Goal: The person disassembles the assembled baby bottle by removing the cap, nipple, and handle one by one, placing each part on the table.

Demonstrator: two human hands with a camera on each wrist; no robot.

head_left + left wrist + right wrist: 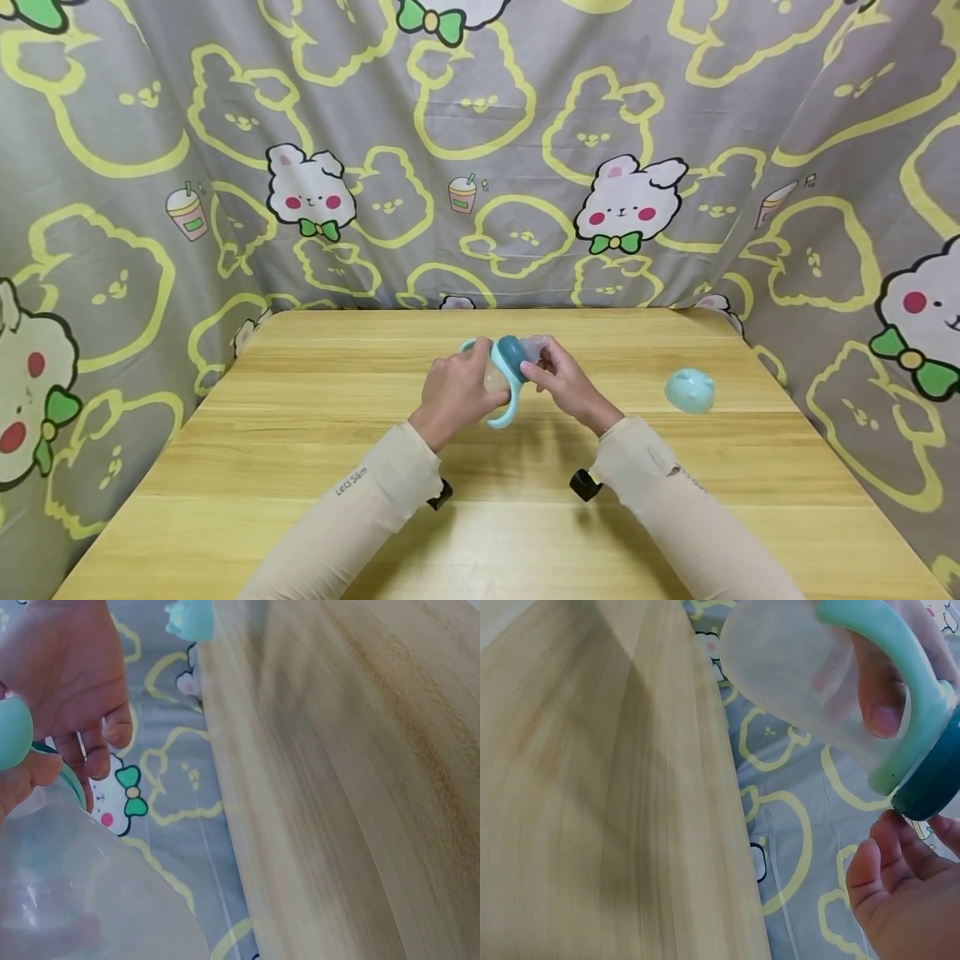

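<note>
A baby bottle (501,377) with a cloudy clear body (795,667), light teal loop handles (900,675) and a dark teal collar (513,353) is held on its side just above the wooden table (300,467). My left hand (456,392) grips the body, with fingers (877,697) passing through one handle. My right hand (564,383) pinches the collar and nipple end, its fingertips (891,825) at the collar's rim. In the left wrist view the bottle body (82,892) fills the lower left, with my right hand (67,675) above it.
A light teal domed cap (689,390) lies on the table to the right of my hands, also seen as the cap (191,619) at the table's edge (225,772). Grey cloth with rabbit prints (480,167) hangs behind and on both sides.
</note>
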